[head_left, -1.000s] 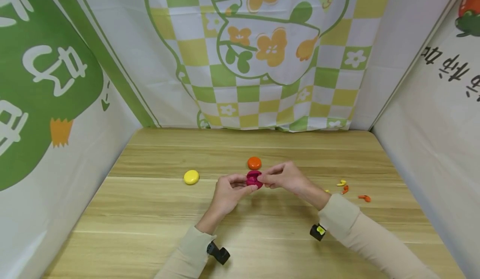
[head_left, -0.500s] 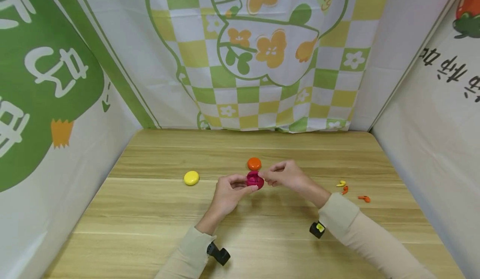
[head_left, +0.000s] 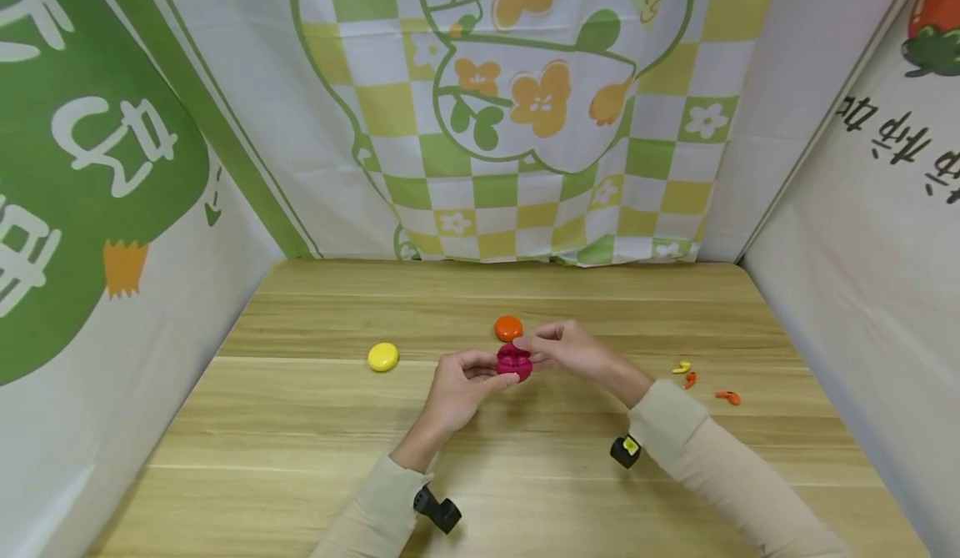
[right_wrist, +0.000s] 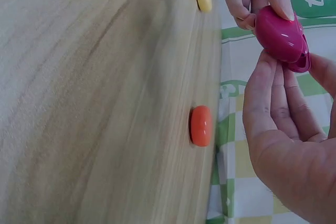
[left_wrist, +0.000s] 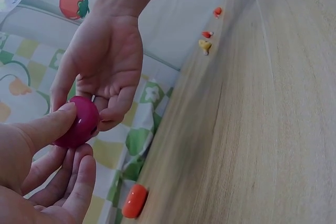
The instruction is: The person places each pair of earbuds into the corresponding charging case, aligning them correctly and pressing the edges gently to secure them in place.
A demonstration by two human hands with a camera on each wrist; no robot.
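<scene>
A round magenta earbud case [head_left: 514, 366] is held over the table, its lid raised and its inside facing the head camera. My left hand [head_left: 459, 391] grips its lower part, with the thumb [left_wrist: 44, 127] across the shell. At the upper right edge of the case, by the lid, the fingers of my right hand [head_left: 581, 354] pinch it. In the right wrist view, the glossy case [right_wrist: 281, 34] lies between both hands, right fingertips against its underside. The head view leaves the contents of the case too small to make out.
Just behind the hands sits an orange round case [head_left: 508, 329], and a yellow round case [head_left: 383, 357] lies to the left. On the right are a yellow earbud [head_left: 682, 367] and two orange earbuds, one nearer [head_left: 690, 380] and one farther right [head_left: 728, 397]. Printed cloth walls surround the wooden table.
My right fingers have moved from the right side of the opened case up to its lid edge. The case has shifted slightly right and tilted in my left hand.
</scene>
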